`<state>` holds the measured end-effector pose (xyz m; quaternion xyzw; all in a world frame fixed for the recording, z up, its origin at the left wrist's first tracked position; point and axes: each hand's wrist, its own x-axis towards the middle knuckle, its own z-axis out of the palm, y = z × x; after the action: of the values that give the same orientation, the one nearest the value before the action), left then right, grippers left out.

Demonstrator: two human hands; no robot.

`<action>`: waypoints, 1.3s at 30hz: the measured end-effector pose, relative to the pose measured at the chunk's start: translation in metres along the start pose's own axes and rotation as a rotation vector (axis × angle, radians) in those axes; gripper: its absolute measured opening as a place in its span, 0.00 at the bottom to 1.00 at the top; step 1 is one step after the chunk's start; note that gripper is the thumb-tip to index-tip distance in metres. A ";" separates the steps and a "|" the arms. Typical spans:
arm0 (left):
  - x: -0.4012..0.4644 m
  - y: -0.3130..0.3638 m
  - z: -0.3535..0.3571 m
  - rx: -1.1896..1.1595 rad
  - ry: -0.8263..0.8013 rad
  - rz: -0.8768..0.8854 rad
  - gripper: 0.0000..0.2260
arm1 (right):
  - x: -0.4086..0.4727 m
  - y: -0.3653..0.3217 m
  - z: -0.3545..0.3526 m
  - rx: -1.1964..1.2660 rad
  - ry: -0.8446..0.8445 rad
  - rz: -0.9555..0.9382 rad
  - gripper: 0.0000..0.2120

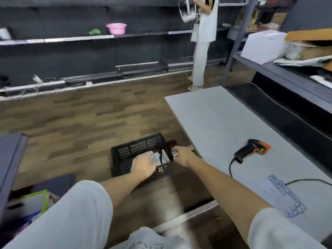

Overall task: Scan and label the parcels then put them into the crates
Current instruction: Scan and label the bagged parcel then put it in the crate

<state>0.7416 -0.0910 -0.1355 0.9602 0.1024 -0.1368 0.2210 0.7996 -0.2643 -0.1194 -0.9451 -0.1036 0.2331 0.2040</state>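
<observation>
Both arms reach down to black crate (142, 155) on floor, just left of table (224, 126).
L hand (143, 165) is inside crate, fingers curled on a grey parcel (158, 159); parcel's long axis too blurred to tell. R hand (182, 155) clenches round a small grey thing at crate's right rim; can't tell what. Crate's long axis runs left-right, mesh wall facing away. Scanner (251, 149) lies on table, orange head pointing right, handle toward crate, cable trailing near. Label sheet (285, 196) beside it.
</observation>
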 end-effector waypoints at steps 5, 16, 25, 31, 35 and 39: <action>0.005 -0.055 -0.006 -0.026 -0.043 -0.142 0.23 | 0.042 -0.031 0.041 -0.055 -0.125 -0.022 0.23; 0.047 -0.098 0.005 -0.131 -0.130 -0.272 0.24 | 0.109 -0.039 0.074 -0.100 -0.282 -0.001 0.22; 0.149 -0.089 0.009 -0.134 -0.210 -0.367 0.25 | 0.225 -0.025 0.068 -0.077 -0.393 0.030 0.20; 0.214 -0.086 -0.007 -0.159 -0.205 -0.415 0.23 | 0.287 -0.018 0.065 -0.055 -0.497 0.076 0.19; 0.244 -0.096 -0.008 -0.162 -0.216 -0.434 0.24 | 0.324 -0.018 0.064 -0.038 -0.525 0.107 0.20; 0.259 -0.103 -0.002 -0.131 -0.258 -0.434 0.24 | 0.343 -0.014 0.067 -0.054 -0.542 0.129 0.22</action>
<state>0.9595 0.0365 -0.2541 0.8740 0.2857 -0.2953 0.2595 1.0639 -0.1295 -0.3045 -0.8579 -0.1003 0.4873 0.1283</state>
